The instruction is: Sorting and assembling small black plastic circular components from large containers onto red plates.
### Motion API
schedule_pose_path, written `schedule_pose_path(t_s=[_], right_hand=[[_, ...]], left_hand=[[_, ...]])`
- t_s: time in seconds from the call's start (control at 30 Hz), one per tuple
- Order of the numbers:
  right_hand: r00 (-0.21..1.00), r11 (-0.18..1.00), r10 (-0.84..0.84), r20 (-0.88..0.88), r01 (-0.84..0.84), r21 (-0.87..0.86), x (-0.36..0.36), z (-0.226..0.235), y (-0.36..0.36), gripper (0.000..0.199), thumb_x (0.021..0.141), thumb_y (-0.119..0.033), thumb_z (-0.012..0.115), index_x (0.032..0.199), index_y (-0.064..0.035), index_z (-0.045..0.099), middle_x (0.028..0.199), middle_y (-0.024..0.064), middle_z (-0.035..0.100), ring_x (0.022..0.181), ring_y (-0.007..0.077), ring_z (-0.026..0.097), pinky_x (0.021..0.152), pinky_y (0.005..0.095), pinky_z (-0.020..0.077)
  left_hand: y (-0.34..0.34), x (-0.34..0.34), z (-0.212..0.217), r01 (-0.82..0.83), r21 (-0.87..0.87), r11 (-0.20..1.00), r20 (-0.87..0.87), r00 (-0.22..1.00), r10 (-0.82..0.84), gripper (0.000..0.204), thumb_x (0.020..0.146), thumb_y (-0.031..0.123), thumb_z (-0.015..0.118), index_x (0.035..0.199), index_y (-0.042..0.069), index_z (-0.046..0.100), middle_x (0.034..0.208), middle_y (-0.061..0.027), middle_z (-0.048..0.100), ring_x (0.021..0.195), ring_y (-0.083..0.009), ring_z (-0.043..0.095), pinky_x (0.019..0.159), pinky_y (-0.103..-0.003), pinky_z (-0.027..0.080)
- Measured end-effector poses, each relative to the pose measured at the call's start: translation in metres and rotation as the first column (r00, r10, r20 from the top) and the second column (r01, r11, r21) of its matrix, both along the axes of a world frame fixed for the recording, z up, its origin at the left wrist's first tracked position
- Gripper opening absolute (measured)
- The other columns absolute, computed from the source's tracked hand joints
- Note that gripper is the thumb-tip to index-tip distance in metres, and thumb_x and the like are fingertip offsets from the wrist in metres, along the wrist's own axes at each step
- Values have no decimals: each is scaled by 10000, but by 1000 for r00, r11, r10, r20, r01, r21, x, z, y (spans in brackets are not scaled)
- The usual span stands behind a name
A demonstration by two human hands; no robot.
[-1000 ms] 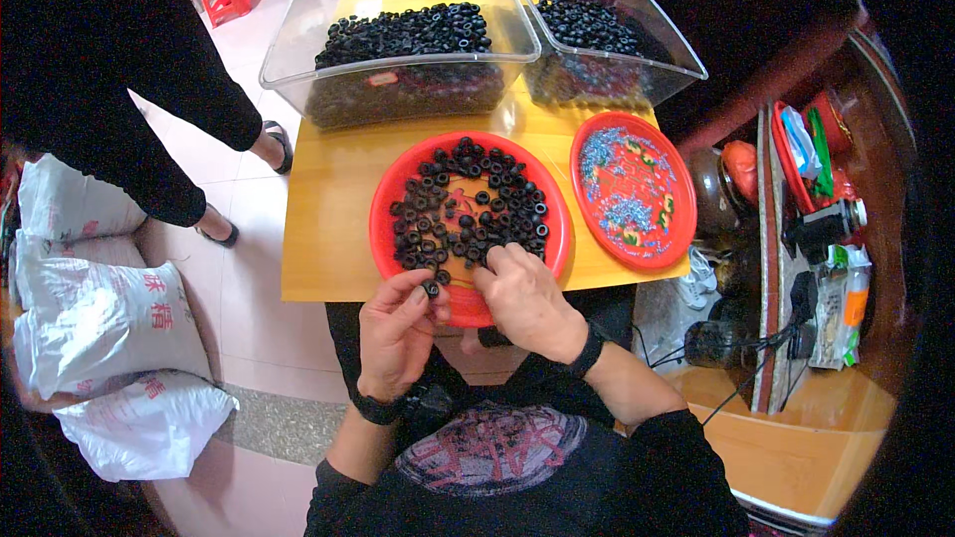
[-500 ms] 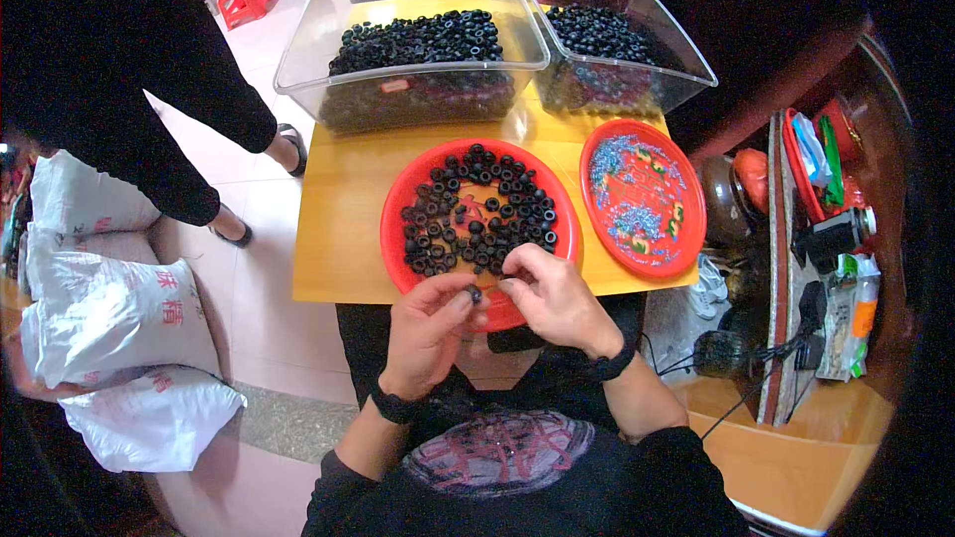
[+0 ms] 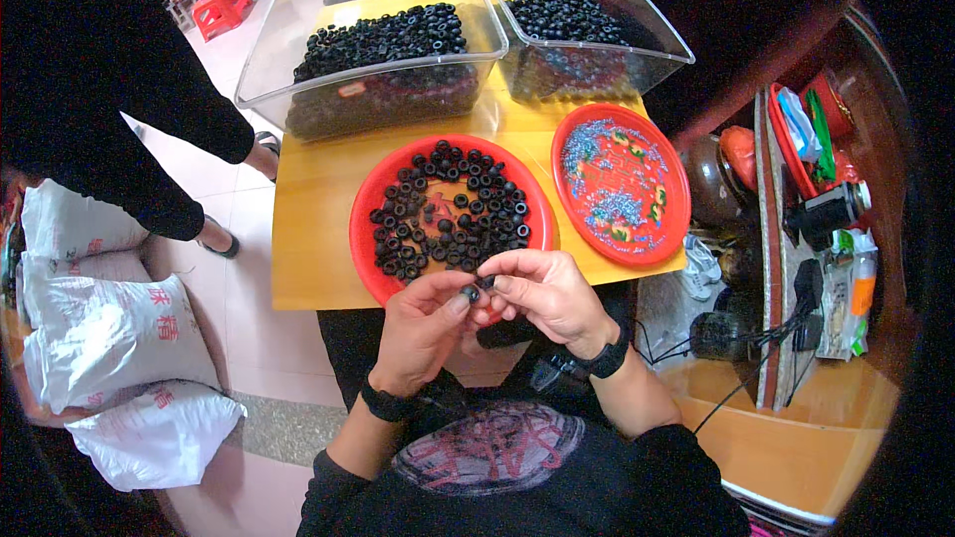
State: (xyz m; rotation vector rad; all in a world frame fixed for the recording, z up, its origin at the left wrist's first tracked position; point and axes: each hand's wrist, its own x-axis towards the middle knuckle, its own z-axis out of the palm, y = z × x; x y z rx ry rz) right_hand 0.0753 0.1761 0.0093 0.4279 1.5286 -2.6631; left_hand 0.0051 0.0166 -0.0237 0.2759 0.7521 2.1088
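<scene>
My left hand (image 3: 418, 333) pinches a small black ring-shaped part (image 3: 471, 292) between thumb and fingertips. Right beside it, my right hand (image 3: 562, 300) has its thumb and forefinger closed on a tiny dark piece (image 3: 486, 281), too small to make out fully. The fingertips of both hands meet over the near edge of a round red tray (image 3: 364, 239). Many black rings (image 3: 398, 201) lie loose in that tray. To its right, a red patterned plate (image 3: 680, 209) carries scattered small bluish-clear bits (image 3: 619, 207).
Two clear plastic bins (image 3: 373, 104) (image 3: 597, 58) full of black rings stand at the back of the yellow table (image 3: 308, 249). A person in black trousers (image 3: 189, 89) stands at left, near white sacks (image 3: 119, 338). A cluttered shelf (image 3: 781, 268) with cables is at right.
My right hand has come closer to the left, so their fingertips now meet at the ring. The whole view has shifted slightly, with the table appearing further left.
</scene>
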Motion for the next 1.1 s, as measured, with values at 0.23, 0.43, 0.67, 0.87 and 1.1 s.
schedule_pose_path(t_s=[0.23, 0.43, 0.67, 0.87, 1.1], right_hand=[[1000, 951, -26, -1, 25, 309, 1, 12, -8, 125, 867, -12, 503, 955, 33, 580, 785, 50, 625, 690, 103, 613, 616, 229, 512], [994, 929, -104, 16, 91, 358, 4, 20, -20, 115, 842, -10, 546, 942, 37, 578, 825, 47, 609, 703, 93, 599, 621, 218, 501], [969, 592, -85, -234, 238, 770, 3, 15, -26, 76, 782, 6, 564, 854, 19, 583, 748, 116, 600, 663, 187, 618, 569, 295, 493], [952, 424, -45, -302, 292, 857, 2, 24, -30, 109, 734, 27, 573, 843, 22, 581, 720, 161, 569, 631, 288, 587, 559, 337, 473], [923, 306, 16, -385, 362, 880, 1, 19, -34, 110, 708, 52, 563, 815, 31, 556, 735, 160, 556, 673, 313, 573, 575, 365, 466]], left_hand=[[-3, -1, -3, 6, -23, 1000, -10, 1000, -6, 232, 865, 20, 518, 1096, -5, 521, 961, -141, 612, 840, -204, 615, 784, -327, 509], [-4, -1, -3, -47, -58, 997, 2, 999, 47, 230, 869, 20, 511, 1098, -3, 512, 949, -128, 611, 848, -193, 608, 790, -340, 507], [-6, 0, -1, -57, -56, 997, 7, 998, 58, 207, 865, 17, 518, 1071, -9, 518, 932, -119, 611, 814, -186, 613, 765, -326, 517], [-6, 3, 2, -117, -153, 981, -74, 992, 107, 205, 846, 38, 565, 1043, -10, 540, 896, -95, 620, 764, -158, 616, 720, -283, 524], [-6, 8, 12, -254, -320, 913, -324, 935, 147, 189, 824, 9, 581, 1011, -18, 563, 886, -69, 618, 761, -112, 601, 691, -249, 511]])
